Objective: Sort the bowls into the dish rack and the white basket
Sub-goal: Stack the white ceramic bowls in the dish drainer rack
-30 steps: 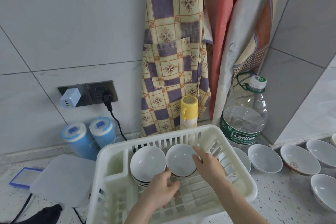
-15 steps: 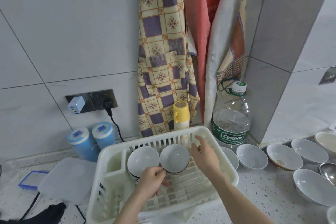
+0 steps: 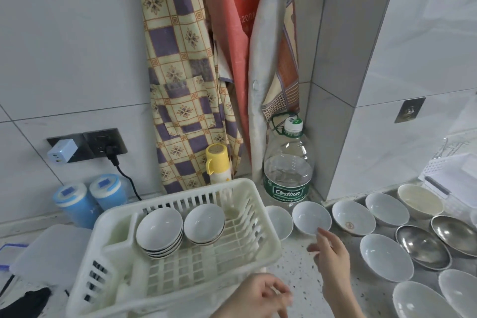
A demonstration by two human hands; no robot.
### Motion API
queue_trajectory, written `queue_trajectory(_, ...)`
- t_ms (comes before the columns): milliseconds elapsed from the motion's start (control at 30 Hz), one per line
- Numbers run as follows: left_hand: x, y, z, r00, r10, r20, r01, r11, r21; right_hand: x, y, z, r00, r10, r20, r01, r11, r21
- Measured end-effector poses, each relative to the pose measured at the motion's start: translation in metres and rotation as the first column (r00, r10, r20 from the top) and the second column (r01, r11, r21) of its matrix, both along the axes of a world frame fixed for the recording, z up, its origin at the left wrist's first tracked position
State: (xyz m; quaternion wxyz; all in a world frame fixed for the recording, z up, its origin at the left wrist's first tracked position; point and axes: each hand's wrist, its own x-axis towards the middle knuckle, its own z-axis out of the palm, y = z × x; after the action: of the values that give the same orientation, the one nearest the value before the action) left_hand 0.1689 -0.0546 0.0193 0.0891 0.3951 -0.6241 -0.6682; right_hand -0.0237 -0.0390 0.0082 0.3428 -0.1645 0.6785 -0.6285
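A white plastic dish rack stands on the counter. Inside it a stack of several white bowls leans on edge, with another white bowl propped beside it. My right hand reaches with straight fingers toward a small white bowl on the counter right of the rack, its fingertips just short of the rim. My left hand hovers empty and loosely curled at the rack's near right corner. More white bowls and two steel bowls lie to the right. A white basket sits far right.
A large Cestbon water bottle and a yellow-capped flask stand behind the rack against hanging aprons. Two blue canisters and a plugged-in cord are at the left wall. A white board lies left of the rack.
Both hands have left the bowl in the rack. My right hand moved right, out toward the bowls on the counter; my left hand drew back to the rack's near corner. The view swung right.
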Motion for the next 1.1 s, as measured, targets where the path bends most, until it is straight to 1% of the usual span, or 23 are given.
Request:
queue_trajectory(33,-0.019,0.003,-0.005,1.0,0.012,0.028,-0.012,1.0,0.023,-0.013,0.002,-0.006,0.999,0.011,0.052,-0.014,0.998,0.058)
queue_trajectory(67,-0.036,0.004,-0.01,0.997,0.054,0.053,-0.058,0.996,0.064,-0.024,0.003,-0.011,0.995,0.036,0.096,-0.048,0.991,0.121)
queue_trajectory(133,-0.065,-0.003,-0.019,0.975,0.189,0.117,-0.206,0.964,0.165,-0.044,0.002,-0.022,0.98,0.097,0.171,-0.136,0.964,0.229)
queue_trajectory(200,-0.092,-0.013,-0.03,0.93,0.332,0.16,-0.365,0.892,0.268,-0.06,-0.002,-0.03,0.963,0.137,0.232,-0.201,0.939,0.28)
queue_trajectory(233,-0.105,-0.017,-0.036,0.897,0.412,0.157,-0.441,0.842,0.31,-0.066,-0.006,-0.035,0.957,0.147,0.251,-0.219,0.931,0.292)
queue_trajectory(267,-0.118,-0.021,-0.044,0.854,0.498,0.149,-0.517,0.784,0.343,-0.071,-0.01,-0.038,0.952,0.153,0.265,-0.233,0.925,0.301)
queue_trajectory(333,-0.141,-0.032,-0.059,0.736,0.66,0.149,-0.658,0.648,0.384,-0.08,-0.019,-0.044,0.943,0.173,0.283,-0.262,0.912,0.314)
queue_trajectory(433,-0.161,-0.048,-0.078,0.549,0.824,0.143,-0.793,0.459,0.4,-0.09,-0.032,-0.051,0.927,0.216,0.306,-0.313,0.895,0.317)
queue_trajectory(533,-0.17,-0.06,-0.089,0.416,0.901,0.124,-0.853,0.34,0.397,-0.098,-0.047,-0.056,0.913,0.258,0.316,-0.354,0.887,0.296)
queue_trajectory(633,-0.176,-0.067,-0.098,0.336,0.933,0.129,-0.884,0.264,0.386,-0.103,-0.061,-0.062,0.916,0.266,0.3,-0.359,0.877,0.318)
queue_trajectory(767,-0.178,-0.072,-0.101,0.265,0.956,0.126,-0.902,0.2,0.382,-0.106,-0.067,-0.071,0.93,0.269,0.253,-0.347,0.871,0.349)
queue_trajectory(867,-0.176,-0.069,-0.095,0.248,0.961,0.12,-0.912,0.19,0.362,-0.107,-0.065,-0.072,0.937,0.234,0.261,-0.321,0.872,0.371)
queue_trajectory(967,-0.171,-0.057,-0.091,0.308,0.941,0.139,-0.919,0.256,0.301,-0.107,-0.054,-0.068,0.949,0.214,0.23,-0.286,0.893,0.349)
queue_trajectory(1033,-0.167,-0.045,-0.087,0.361,0.922,0.138,-0.912,0.318,0.261,-0.109,-0.046,-0.061,0.962,0.2,0.188,-0.253,0.911,0.325)
queue_trajectory(1100,-0.161,-0.031,-0.081,0.426,0.889,0.166,-0.895,0.388,0.22,-0.111,-0.039,-0.05,0.97,0.198,0.143,-0.232,0.929,0.289)
